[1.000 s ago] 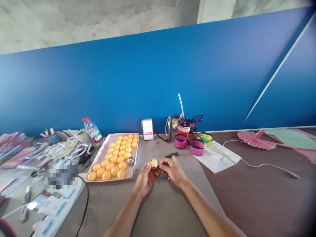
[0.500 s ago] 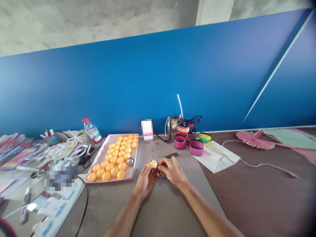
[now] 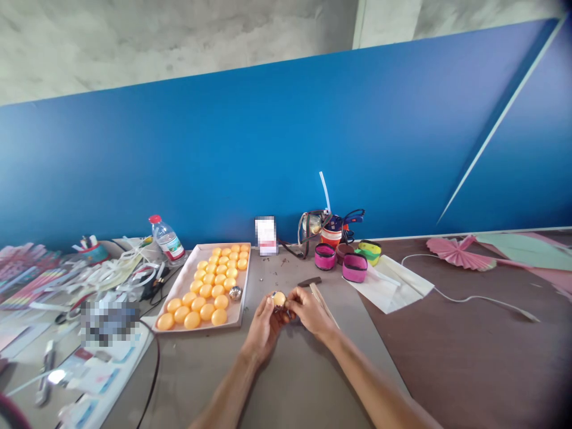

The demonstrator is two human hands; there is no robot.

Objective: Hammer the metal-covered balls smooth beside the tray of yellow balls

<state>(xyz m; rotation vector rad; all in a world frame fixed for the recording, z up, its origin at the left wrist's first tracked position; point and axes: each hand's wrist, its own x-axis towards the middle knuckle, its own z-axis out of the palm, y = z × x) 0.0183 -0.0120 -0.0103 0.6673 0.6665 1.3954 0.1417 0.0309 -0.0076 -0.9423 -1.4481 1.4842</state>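
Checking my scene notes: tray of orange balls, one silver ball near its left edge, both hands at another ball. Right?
Wrong side: the head view shows the silver ball near the right edge of the tray. The rest stands.

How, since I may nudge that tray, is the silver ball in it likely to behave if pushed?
The silver ball looks apt to roll, being round. Its shiny surface may feel slippery. It probably wouldn't travel far sideways, with orange balls on its left and the rim of the tray on its right.
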